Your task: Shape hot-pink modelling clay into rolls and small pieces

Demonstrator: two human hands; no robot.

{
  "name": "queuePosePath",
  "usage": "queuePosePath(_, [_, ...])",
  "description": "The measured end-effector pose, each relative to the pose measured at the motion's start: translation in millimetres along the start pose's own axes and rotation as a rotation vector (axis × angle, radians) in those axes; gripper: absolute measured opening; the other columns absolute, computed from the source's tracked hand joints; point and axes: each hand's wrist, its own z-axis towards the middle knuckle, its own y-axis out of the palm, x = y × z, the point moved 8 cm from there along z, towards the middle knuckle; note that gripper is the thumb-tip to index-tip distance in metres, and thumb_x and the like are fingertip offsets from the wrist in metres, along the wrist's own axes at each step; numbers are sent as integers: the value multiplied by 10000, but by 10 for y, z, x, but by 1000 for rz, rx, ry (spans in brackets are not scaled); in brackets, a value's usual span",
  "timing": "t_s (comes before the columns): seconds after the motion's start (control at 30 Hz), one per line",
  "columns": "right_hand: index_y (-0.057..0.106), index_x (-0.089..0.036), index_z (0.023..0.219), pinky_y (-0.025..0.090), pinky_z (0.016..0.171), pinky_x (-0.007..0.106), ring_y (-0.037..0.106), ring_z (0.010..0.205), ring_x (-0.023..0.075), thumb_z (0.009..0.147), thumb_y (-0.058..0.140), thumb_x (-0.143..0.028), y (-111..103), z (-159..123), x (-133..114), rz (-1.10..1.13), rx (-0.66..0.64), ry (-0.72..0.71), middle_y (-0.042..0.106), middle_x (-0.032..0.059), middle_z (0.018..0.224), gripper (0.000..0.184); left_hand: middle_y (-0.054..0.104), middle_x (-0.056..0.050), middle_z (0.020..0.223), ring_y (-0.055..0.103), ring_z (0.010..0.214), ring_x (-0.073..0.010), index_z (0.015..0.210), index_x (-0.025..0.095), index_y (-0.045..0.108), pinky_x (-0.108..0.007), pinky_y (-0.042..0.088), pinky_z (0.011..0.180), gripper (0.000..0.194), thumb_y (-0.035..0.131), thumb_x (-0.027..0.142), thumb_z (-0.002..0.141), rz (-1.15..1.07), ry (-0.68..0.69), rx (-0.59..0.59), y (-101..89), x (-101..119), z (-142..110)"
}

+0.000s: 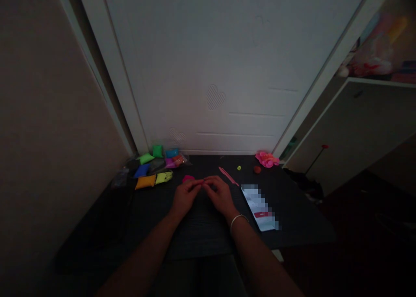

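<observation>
Low light on my feed. Left hand (187,195) and right hand (220,193) meet over the tabletop (201,232), fingertips of both closed on a small pink piece (203,182), mostly hidden by the fingers. Magenta lump (188,179) just beyond my left hand. Off to the left, coloured packets: orange (145,182) beside yellow (164,177), with blue (142,170) and green ones (157,151) behind. Right of the hands: pink tool (229,176), lit phone (260,208), partly pixelated. Farther back, yellow-green bit (239,168), reddish-brown lump (257,170), crumpled pink thing (267,159) near the door (201,63). Bracelet (236,219) on my right wrist.
</observation>
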Motion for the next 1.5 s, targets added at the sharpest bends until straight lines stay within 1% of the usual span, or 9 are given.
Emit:
queuePosePath(0.1, [629,-201,746,451,710,260,566,813,138,773,527,-226,9,-3,8,-10,-3,1,595,42,880,109,659,-41,855,606,795,-172,867,182,642,-303,467,738,216,588,257,672,19,0,27,-17,-9,-5])
queuePosePath(0.23, [631,-209,803,454,689,254,562,815,139,768,538,-234,16,-3,16,-3,1,-6,592,43,893,103,647,-40,817,613,764,-167,888,169,599,-301,474,711,232,588,252,671,21,-19,49,-21,-30,-19])
queuePosePath(0.43, [618,-202,754,442,663,243,557,776,133,775,523,-230,-2,6,1,-25,15,-15,592,31,828,101,642,-37,825,612,765,-165,921,183,587,-304,470,717,263,593,262,670,64,9,14,-4,27,-36])
queuePosePath(0.57, [622,-199,775,424,615,233,551,708,126,777,521,-255,-6,5,-15,-53,3,4,594,21,775,116,645,-36,822,612,766,-169,952,191,585,-319,469,724,287,586,276,678,38,10,21,-9,4,-31])
queuePosePath(0.7, [636,-197,776,411,583,234,543,638,121,786,504,-287,-7,5,1,-79,-8,46,602,10,704,160,647,-35,819,610,781,-174,947,180,588,-325,467,735,304,604,285,662,-45,-39,27,-1,-67,-16])
queuePosePath(0.83, [641,-201,842,431,603,243,570,680,134,782,508,-282,12,5,33,-25,-9,58,633,22,759,166,649,-35,797,611,740,-166,856,160,618,-298,476,693,260,628,287,629,-158,-129,14,28,-138,-12])
queuePosePath(1.0, [642,-203,853,451,622,255,588,693,142,768,524,-271,58,-3,87,12,-36,74,653,23,779,160,647,-18,694,608,673,-158,755,164,651,-280,480,643,188,636,285,611,-145,-166,14,28,-139,-19])
queuePosePath(1.27, [644,-185,846,452,564,239,581,636,133,752,536,-290,54,-9,120,88,-25,140,654,24,759,178,667,-21,739,609,657,-151,808,172,668,-275,489,633,220,624,302,635,-124,-159,-18,36,-129,-21])
queuePosePath(1.5, [634,-181,812,433,451,205,539,536,108,734,532,-327,49,-25,186,191,-18,252,623,2,677,194,678,-43,844,622,795,-188,890,182,658,-314,487,734,283,637,235,613,-158,-152,-32,61,-79,-31])
